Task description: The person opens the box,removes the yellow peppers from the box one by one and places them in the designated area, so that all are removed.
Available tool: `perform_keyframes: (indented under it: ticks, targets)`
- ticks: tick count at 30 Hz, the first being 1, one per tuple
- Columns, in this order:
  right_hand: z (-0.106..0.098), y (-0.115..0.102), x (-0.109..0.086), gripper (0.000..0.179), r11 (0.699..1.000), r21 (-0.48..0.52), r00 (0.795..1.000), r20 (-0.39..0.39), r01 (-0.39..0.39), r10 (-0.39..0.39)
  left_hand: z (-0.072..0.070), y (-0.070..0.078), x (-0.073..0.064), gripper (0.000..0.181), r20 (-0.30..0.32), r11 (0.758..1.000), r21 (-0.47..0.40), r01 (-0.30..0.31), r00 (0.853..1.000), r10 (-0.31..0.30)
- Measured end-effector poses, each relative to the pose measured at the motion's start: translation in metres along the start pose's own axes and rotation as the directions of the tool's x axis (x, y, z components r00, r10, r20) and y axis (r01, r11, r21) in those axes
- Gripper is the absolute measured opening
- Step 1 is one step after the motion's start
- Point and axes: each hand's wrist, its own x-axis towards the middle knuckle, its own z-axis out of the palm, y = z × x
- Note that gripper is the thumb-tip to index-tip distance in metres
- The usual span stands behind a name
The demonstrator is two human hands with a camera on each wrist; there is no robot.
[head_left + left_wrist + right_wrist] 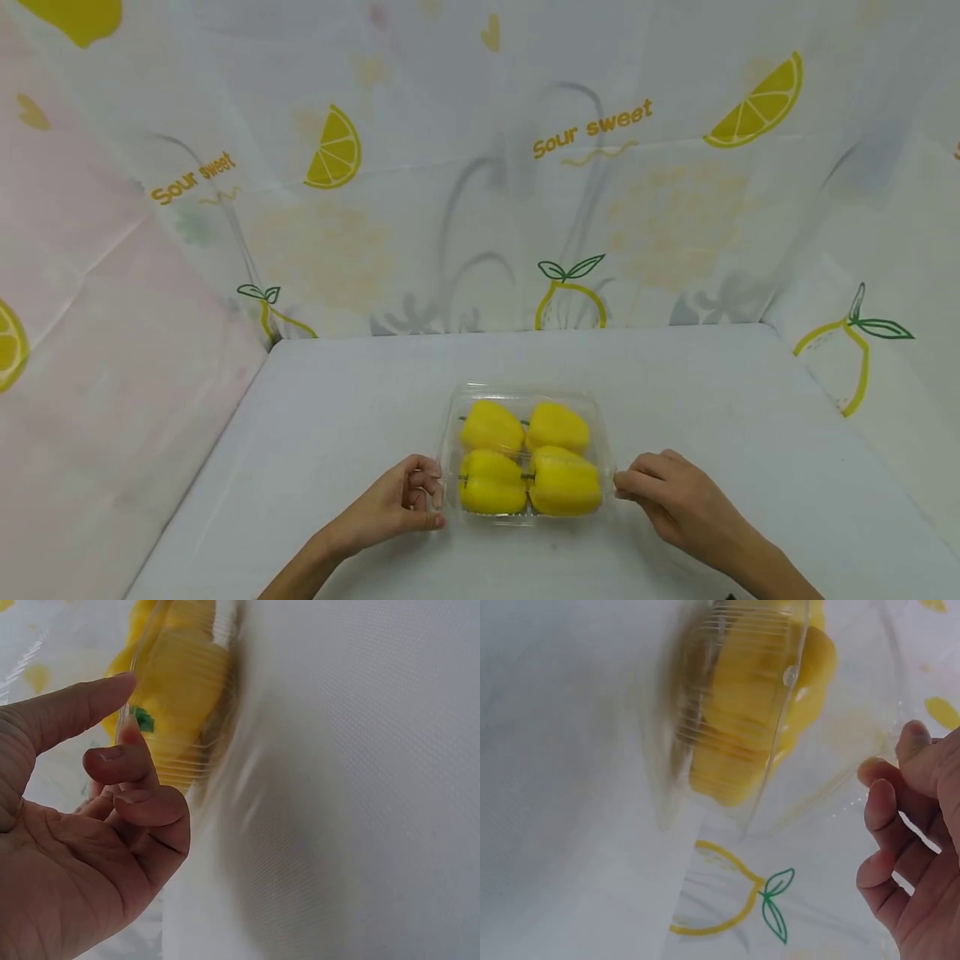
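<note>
A clear plastic clamshell container (448, 425) sits on the white table with several yellow bell peppers (564, 483) inside, their stems pointing left. My left hand (401, 504) is at its left side. In the left wrist view, the thumb and a fingertip pinch the container's rim (129, 697), while the other fingers curl below. On the right side is my right hand (671, 496). Its thumb and index finger pinch the edge of the transparent lid (821, 796), which stands raised apart from the base in the right wrist view.
White cloth covers the table (360, 375). Behind it hangs a pale curtain (420, 208) printed with lemons and lettering, and similar cloth closes off the left and right sides.
</note>
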Motion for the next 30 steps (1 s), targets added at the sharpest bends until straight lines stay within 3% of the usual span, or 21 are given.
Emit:
perform_keyframes:
  ticks: [14, 25, 28, 30]
  targets:
    - [-0.023, 0.01, 0.04, 0.026, 0.998, -0.052, 0.995, -0.094, 0.027, -0.031, -0.002, 0.001, 0.004, 0.054, 0.034, 0.999, 0.032, -0.005, 0.999, 0.004]
    - [-0.024, 0.037, 0.071, 0.027, 0.992, 0.073, 0.984, -0.14, -0.105, 0.115, -0.007, 0.004, 0.007, 0.054, 0.077, 1.0, 0.001, -0.02, 0.997, 0.02]
    - [-0.025, 0.045, 0.079, 0.01, 0.984, 0.103, 0.979, -0.128, -0.144, 0.156, -0.007, 0.002, 0.006, 0.053, 0.085, 1.0, -0.005, -0.021, 0.996, 0.022]
    - [-0.026, 0.051, 0.084, 0.014, 0.976, 0.122, 0.973, -0.124, -0.178, 0.193, -0.006, 0.002, 0.006, 0.053, 0.09, 1.0, -0.001, -0.025, 0.996, 0.025]
